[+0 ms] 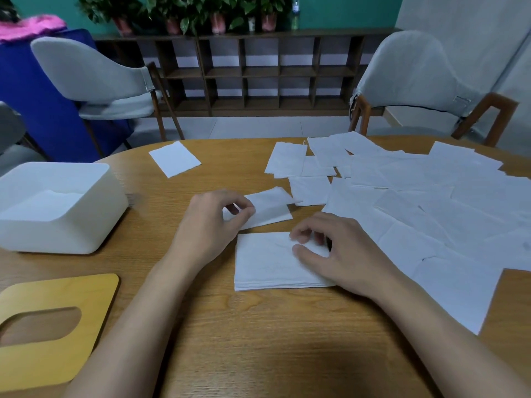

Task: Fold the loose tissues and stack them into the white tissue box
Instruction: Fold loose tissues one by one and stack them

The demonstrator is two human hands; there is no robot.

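Wooden table [258, 340], chairs and a shelf [258, 76] behind. A folded tissue [270, 209] lies mid-table with its left end pinched between thumb and fingertips of the left hand [207, 222], and part of it looks raised off the wood. Just in front of it is a stack [267, 262] of folded tissues, squared up, several layers showing at the near edge. The right hand [330, 254] rests on the stack's right end, fingers curled and thumb flat on the top sheet. Cannot tell if it pinches a layer or only presses.

The box [57, 225] sits at left, well apart from the stack, open, with white tissue already inside. Its lid [57, 326] lies off, on the near left of the table. Loose tissues [431, 211] are spread flat and overlapping over the right side, and one sheet [174, 158] lies alone at the far edge.

Step, as I read it: folding and stacking — the pinched tissue is about to join the stack. Task is early to middle, since many sheets remain unfolded.

The next move needs the tissue laid square on the stack with edges matched, the right hand holding the stack steady. After that the stack goes over to the box — grip it from both ends so the layers don't slide.
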